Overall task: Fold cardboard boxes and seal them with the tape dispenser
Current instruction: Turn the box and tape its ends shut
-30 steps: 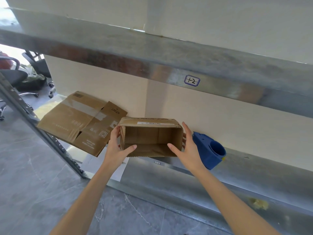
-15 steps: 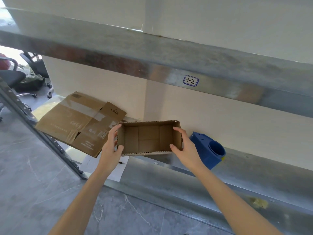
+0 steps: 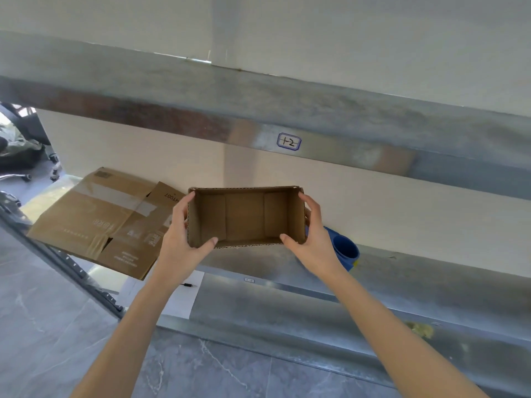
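Observation:
A small brown cardboard box (image 3: 244,216) is held above the metal shelf (image 3: 402,282), its open side turned toward me so the inside flaps show. My left hand (image 3: 181,239) grips its left end, thumb on the near edge and fingers round the side. My right hand (image 3: 313,239) grips the right end the same way. A blue tape dispenser (image 3: 344,251) lies on the shelf just behind my right hand, partly hidden by it.
Flattened cardboard boxes (image 3: 106,222) lie on the shelf to the left, overhanging its front edge. A white sheet of paper (image 3: 175,297) sits below them. An upper shelf beam (image 3: 287,139) with a "1-2" label runs overhead. Office chairs (image 3: 20,150) stand far left.
The box has been tipped and lifted so its opening now faces me squarely. Both hands have shifted with it, staying on its two ends.

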A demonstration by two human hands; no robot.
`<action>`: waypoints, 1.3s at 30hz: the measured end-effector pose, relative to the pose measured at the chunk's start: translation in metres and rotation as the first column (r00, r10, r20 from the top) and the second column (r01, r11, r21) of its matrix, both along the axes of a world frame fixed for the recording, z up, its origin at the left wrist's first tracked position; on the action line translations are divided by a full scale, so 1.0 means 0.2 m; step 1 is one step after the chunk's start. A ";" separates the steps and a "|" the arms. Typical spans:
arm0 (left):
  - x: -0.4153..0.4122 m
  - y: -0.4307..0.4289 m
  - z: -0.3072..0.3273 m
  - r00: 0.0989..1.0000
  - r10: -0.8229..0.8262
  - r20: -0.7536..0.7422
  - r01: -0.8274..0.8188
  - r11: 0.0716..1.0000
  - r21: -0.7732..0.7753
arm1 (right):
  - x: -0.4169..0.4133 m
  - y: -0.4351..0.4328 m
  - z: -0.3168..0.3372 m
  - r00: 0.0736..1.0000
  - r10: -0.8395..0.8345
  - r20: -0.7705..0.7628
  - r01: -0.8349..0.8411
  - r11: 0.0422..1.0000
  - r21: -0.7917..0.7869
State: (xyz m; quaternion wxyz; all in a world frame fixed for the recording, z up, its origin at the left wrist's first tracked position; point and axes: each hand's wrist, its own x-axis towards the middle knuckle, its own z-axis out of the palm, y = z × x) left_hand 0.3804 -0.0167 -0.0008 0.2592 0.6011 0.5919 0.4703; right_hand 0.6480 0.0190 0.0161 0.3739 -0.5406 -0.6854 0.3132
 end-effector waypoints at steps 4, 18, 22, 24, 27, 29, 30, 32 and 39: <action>0.18 0.05 0.10 0.999 -0.051 -0.011 0.051 0.997 0.056 | 0.17 -0.02 0.08 0.998 -0.056 -0.026 0.057 0.998 0.031; 1.42 0.14 0.16 0.951 -0.309 0.021 0.306 0.948 0.082 | 1.40 -0.30 0.16 0.942 -0.328 -0.075 0.331 0.943 0.037; 1.93 0.10 0.13 0.936 -0.352 0.012 0.349 0.933 0.088 | 1.88 -0.39 0.17 0.926 -0.377 -0.038 0.378 0.925 0.041; 2.16 0.09 0.11 0.928 -0.369 0.050 0.366 0.928 0.070 | 2.10 -0.42 0.17 0.921 -0.389 -0.012 0.389 0.921 0.035; 2.45 0.07 0.06 0.918 -0.388 0.085 0.386 0.922 0.043 | 2.39 -0.46 0.17 0.913 -0.407 0.024 0.407 0.913 0.014; 2.62 0.05 0.04 0.915 -0.389 0.105 0.391 0.920 0.003 | 2.54 -0.48 0.16 0.897 -0.436 0.070 0.436 0.900 0.012; 2.69 0.05 0.02 0.914 -0.390 0.109 0.394 0.919 -0.017 | 2.61 -0.48 0.15 0.887 -0.453 0.092 0.454 0.891 0.013; 2.82 0.06 0.00 0.912 -0.396 0.111 0.403 0.913 -0.058 | 2.74 -0.49 0.12 0.870 -0.477 0.127 0.480 0.877 0.008; 3.17 0.16 -0.08 0.875 -0.463 0.145 0.484 0.849 -0.210 | 3.07 -0.43 0.03 0.816 -0.538 0.214 0.565 0.820 -0.091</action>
